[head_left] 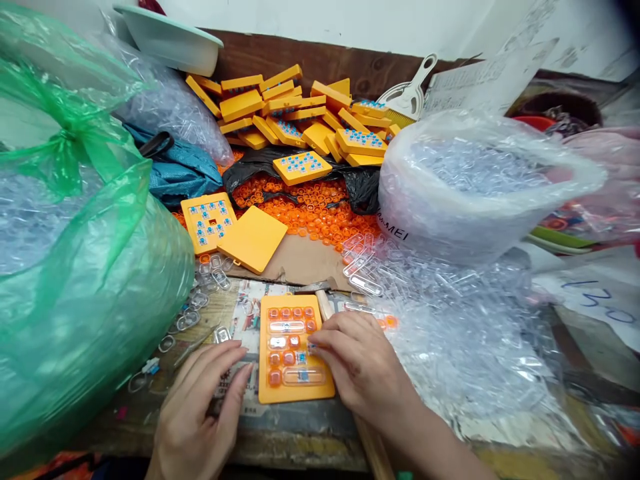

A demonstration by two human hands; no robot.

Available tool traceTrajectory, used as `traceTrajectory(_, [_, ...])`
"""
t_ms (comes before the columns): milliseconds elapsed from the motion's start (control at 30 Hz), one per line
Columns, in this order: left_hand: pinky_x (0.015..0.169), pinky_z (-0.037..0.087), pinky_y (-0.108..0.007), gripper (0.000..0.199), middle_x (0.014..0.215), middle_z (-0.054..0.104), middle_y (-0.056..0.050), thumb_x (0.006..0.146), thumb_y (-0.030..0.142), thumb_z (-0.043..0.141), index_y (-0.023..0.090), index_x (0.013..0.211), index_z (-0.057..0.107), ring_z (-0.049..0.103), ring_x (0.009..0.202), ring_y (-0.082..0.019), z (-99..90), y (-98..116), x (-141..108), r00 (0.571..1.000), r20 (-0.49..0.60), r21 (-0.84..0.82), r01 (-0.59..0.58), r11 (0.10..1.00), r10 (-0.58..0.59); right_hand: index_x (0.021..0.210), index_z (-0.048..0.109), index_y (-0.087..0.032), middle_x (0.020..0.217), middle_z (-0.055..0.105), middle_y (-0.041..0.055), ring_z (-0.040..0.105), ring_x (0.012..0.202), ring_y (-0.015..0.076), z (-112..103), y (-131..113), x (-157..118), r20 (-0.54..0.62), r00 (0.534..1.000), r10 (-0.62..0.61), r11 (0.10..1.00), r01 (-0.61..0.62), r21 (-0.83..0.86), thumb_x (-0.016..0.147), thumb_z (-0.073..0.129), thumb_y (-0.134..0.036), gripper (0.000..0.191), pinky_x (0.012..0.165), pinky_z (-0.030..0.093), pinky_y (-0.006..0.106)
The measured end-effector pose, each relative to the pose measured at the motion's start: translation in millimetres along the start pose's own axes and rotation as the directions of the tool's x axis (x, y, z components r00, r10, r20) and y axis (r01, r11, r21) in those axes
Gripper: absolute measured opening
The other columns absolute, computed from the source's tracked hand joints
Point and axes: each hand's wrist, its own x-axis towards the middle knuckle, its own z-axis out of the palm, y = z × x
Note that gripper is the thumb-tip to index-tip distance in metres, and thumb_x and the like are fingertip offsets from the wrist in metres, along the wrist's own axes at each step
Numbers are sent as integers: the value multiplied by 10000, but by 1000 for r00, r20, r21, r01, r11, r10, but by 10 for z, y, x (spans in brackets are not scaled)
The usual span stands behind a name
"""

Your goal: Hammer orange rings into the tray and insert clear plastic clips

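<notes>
A flat yellow panel (pixel 266 393) lies on printed paper in front of me, set with small orange caps and long clear caps (pixel 304 377). A blue piece (pixel 301 358) shows bare in one of its spots. Over the panel's right side, my right hand (pixel 357 360) has its thumb and fingertips pressed together; what they hold, if anything, is hidden. My left hand (pixel 203 403) rests to the left of the panel, fingers apart and holding nothing. By its fingertips lies a small clear cap (pixel 221 335). A hammer (pixel 324 305) lies behind and partly under my right hand.
Many yellow panels (pixel 241 105) are heaped at the back, above loose orange caps (pixel 315 217). A green bag (pixel 115 287) bulges at the left. On the right stand a white sack (pixel 430 217) and a pile of long clear caps (pixel 465 340). Two panels (pixel 257 239) lie behind the paper.
</notes>
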Motion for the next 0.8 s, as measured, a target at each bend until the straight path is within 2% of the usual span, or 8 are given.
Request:
traceTrajectory(100, [885,503,-255,186,1003,687,-70,867,105,565,164,1041,596,636,947,-159,55,64,-14,999,29,19,-22,1000,21,926,648,-174,801,644,27,527,734,178,-13,-78,101,49,996,-77,991,82,-102,856,523,-48,190,673,349,310])
traceTrajectory(167, [852,527,-269,183,990,691,-76,877,133,547,167,1052,588,651,923,-171,55,56,-49,1000,23,53,-6,999,5,861,663,-183,759,638,15,509,678,181,7,-123,173,115,985,-126,971,146,-188,813,590,-43,165,643,344,314])
traceTrajectory(333, [692,575,-345,281,929,680,-106,886,327,518,156,1106,556,672,771,-223,-73,-139,-128,974,-36,226,227,947,-225,692,656,-132,648,620,40,521,596,205,63,-223,269,223,957,-187,892,261,-369,692,722,-33,119,570,370,339])
traceTrajectory(400, [647,575,-365,327,922,676,-122,883,365,507,143,1120,548,663,737,-237,-115,-218,-118,964,-38,276,263,924,-263,682,668,-107,617,617,55,536,577,217,65,-272,277,259,943,-211,864,303,-402,657,725,-12,113,539,384,344])
traceTrajectory(500, [716,567,-396,318,961,675,-145,889,310,516,127,1148,542,653,811,-259,-117,-307,-67,986,-26,308,163,937,-163,651,673,-88,592,613,73,553,563,225,64,-351,283,286,932,-222,842,332,-425,620,670,45,137,517,402,343])
traceTrajectory(633, [807,542,-385,349,1013,697,-118,858,236,583,155,1195,544,632,918,-262,-58,-398,-22,996,56,315,-89,945,75,642,672,-77,587,616,86,562,559,222,98,-401,287,264,938,-223,850,320,-419,625,598,78,172,509,424,338])
traceTrajectory(700, [808,534,-385,327,1029,709,-111,864,229,570,164,1184,563,627,942,-266,-31,-418,-23,990,101,311,-127,942,99,660,669,-90,593,617,76,561,552,219,116,-371,263,222,953,-207,873,282,-398,655,584,63,175,504,438,338])
traceTrajectory(800, [810,520,-408,259,1046,716,-119,893,212,514,162,1132,602,622,968,-280,-6,-410,-39,991,131,308,-79,948,40,774,674,-128,647,641,46,579,566,200,100,-227,163,103,981,-166,928,191,-320,743,511,36,234,510,471,323])
